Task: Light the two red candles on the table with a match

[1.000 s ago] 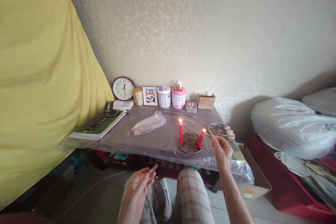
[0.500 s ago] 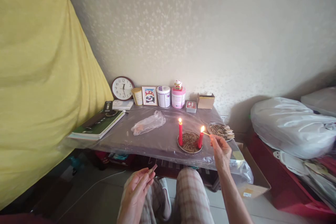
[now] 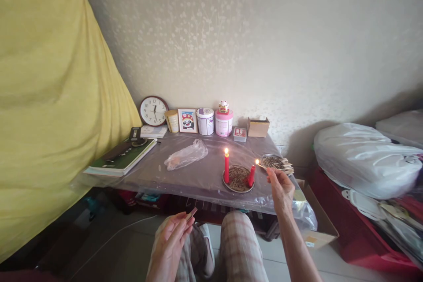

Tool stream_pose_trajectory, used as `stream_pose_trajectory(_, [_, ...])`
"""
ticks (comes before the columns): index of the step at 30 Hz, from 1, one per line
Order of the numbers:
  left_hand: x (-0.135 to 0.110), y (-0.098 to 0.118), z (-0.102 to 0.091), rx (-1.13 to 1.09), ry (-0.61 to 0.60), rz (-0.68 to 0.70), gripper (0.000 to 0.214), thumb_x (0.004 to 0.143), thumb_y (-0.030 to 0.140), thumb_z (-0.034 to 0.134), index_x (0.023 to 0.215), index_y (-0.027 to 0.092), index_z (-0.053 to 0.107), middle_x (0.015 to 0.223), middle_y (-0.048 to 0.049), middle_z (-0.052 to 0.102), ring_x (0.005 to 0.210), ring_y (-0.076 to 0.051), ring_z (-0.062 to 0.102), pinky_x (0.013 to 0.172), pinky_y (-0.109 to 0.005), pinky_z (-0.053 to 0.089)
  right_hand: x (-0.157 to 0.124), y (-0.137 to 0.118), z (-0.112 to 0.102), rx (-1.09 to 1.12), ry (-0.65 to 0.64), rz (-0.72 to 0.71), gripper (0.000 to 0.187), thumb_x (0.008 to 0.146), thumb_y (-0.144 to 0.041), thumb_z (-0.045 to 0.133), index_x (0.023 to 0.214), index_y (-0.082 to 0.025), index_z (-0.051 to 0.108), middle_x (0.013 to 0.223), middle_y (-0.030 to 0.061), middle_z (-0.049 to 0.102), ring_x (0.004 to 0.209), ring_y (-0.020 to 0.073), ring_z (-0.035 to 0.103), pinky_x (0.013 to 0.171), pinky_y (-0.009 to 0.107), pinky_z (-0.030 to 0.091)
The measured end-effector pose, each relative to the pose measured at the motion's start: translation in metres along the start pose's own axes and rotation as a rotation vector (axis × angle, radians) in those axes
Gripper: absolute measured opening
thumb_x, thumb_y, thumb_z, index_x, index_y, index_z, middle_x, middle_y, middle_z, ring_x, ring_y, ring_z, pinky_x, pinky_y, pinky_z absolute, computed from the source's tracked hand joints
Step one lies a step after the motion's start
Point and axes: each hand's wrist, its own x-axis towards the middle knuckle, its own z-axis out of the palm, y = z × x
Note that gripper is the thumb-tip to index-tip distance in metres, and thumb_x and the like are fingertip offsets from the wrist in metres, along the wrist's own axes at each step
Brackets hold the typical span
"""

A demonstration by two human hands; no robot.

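Observation:
My right hand (image 3: 280, 187) pinches a burning match (image 3: 262, 167), its flame just right of and above the shorter red candle (image 3: 251, 176). No flame shows on that candle's top. The taller red candle (image 3: 226, 169) burns at the left. Both stand upright on a round plate (image 3: 243, 190) with a dark, speckled surface. Low in front, above my left knee, my left hand (image 3: 173, 235) has its fingers closed around a small brownish matchbox (image 3: 191, 214), mostly hidden by the fingers.
A second plate (image 3: 271, 157) with many matches lies behind my right hand. A crumpled plastic bag (image 3: 187, 155), books (image 3: 120, 157), a clock (image 3: 153, 111), tubs (image 3: 205, 122) and a small open box (image 3: 258, 128) are on the plastic-covered table (image 3: 198, 180). A yellow curtain (image 3: 56, 97) hangs left.
My right hand has drawn the burning match slightly right, away from the shorter candle. The flame seen at that candle's top is now apart from it. My left hand stays put.

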Motion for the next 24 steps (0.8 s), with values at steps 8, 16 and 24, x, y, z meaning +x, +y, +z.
stream_pose_trajectory(8, [-0.001, 0.003, 0.002, 0.006, -0.003, -0.012, 0.060, 0.050, 0.058, 0.098, 0.090, 0.018, 0.077, 0.107, -0.0134, 0.083, 0.107, -0.030, 0.071, 0.105, -0.046, 0.049, 0.003, 0.004, -0.001, 0.065, -0.009, 0.020, 0.043, 0.062, -0.060, 0.087, 0.071, -0.020, 0.073, 0.062, -0.0011, 0.064, 0.061, 0.0166, 0.053, 0.060, 0.032, 0.043])
stream_pose_trajectory(16, [0.002, 0.001, -0.005, 0.018, -0.017, -0.009, 0.056, 0.053, 0.055, 0.098, 0.090, 0.019, 0.079, 0.104, -0.0111, 0.084, 0.105, -0.031, 0.074, 0.102, -0.045, 0.054, 0.027, -0.086, -0.047, 0.312, -0.093, -0.044, 0.045, 0.065, -0.057, 0.085, 0.060, -0.025, 0.053, 0.059, -0.0052, 0.049, 0.052, 0.0111, 0.041, 0.049, 0.027, 0.035])
stream_pose_trajectory(24, [0.006, -0.004, -0.001, 0.003, -0.017, -0.054, 0.061, 0.045, 0.056, 0.100, 0.089, 0.019, 0.080, 0.103, -0.0115, 0.085, 0.102, -0.028, 0.074, 0.097, -0.041, 0.054, 0.058, -0.078, -0.086, 0.032, -0.024, -0.146, 0.039, 0.079, -0.049, 0.076, 0.051, -0.025, 0.062, 0.045, -0.0079, 0.054, 0.045, 0.0106, 0.038, 0.039, 0.023, 0.032])
